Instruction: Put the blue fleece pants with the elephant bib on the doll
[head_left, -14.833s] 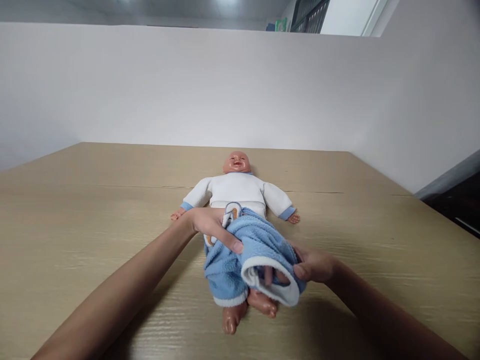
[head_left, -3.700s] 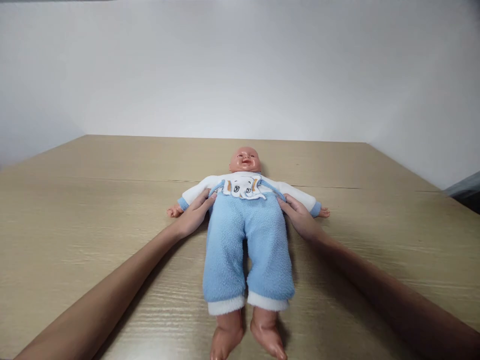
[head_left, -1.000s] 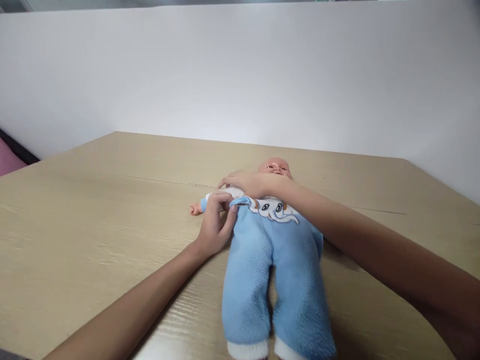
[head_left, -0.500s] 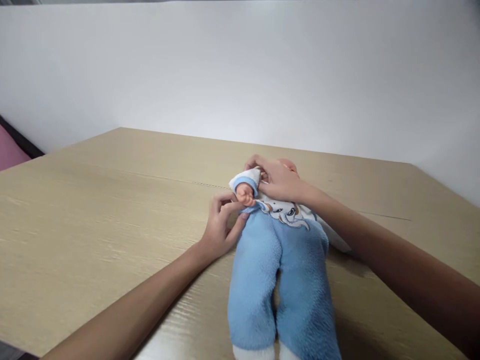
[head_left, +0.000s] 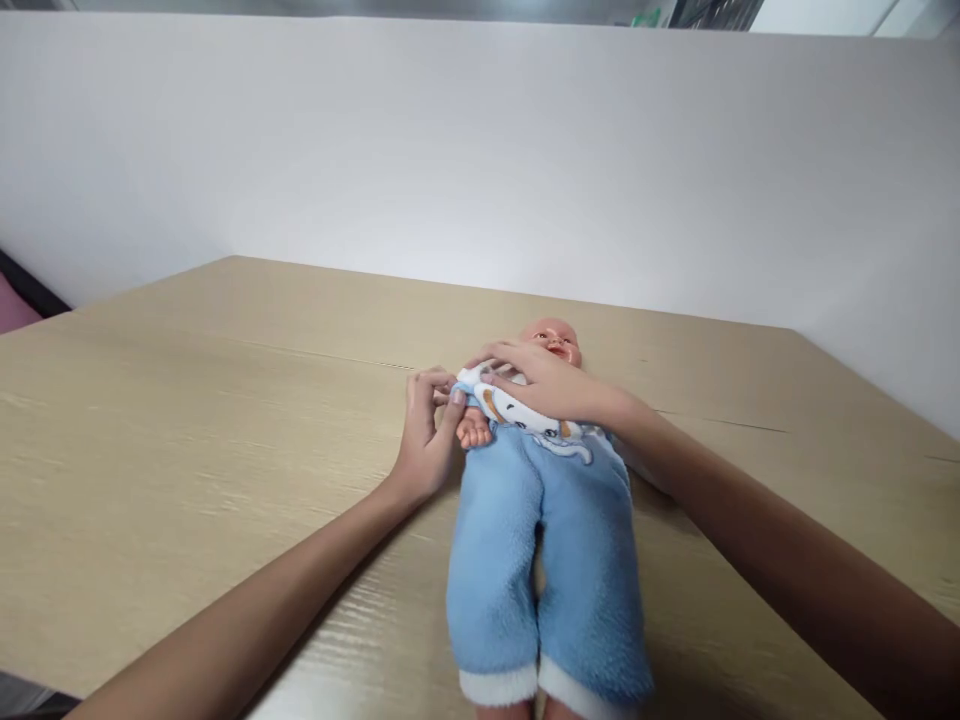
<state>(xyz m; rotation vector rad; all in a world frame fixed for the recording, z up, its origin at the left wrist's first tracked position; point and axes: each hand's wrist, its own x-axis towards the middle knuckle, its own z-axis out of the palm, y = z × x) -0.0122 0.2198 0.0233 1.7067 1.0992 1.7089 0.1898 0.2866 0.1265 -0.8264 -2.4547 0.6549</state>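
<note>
Pale blue fleece covers the legs of the baby doll [head_left: 536, 475], which lies face up on the wooden table [head_left: 255, 420], its head [head_left: 555, 338] towards the white wall [head_left: 450, 160] and its feet towards the person. I can see the person's left hand [head_left: 426, 425] curled nearly closed, thumb against fingers, pinching blue-edged cloth [head_left: 465, 388] beside the doll's small hand [head_left: 474, 430]; whether that is a strap or the sleeve cuff, I can't tell. The right hand [head_left: 544, 380] is half open and lies palm down across the doll's chest, its fingers at the white sleeve; how firmly they grip is hidden from me.

To my eye, the step in hand is arranging the fleece overalls [head_left: 506, 530] around that arm. The next move calls for a steady pinch on the edge while the other hand guides the sleeve, with care not to catch the doll's fingers.

No brand, label or lettering is readable. The bib bears an elephant face [head_left: 525, 420] with outlined eyes and trunk, and the green item [head_left: 645, 18] beyond the wall is too small to make out.
</note>
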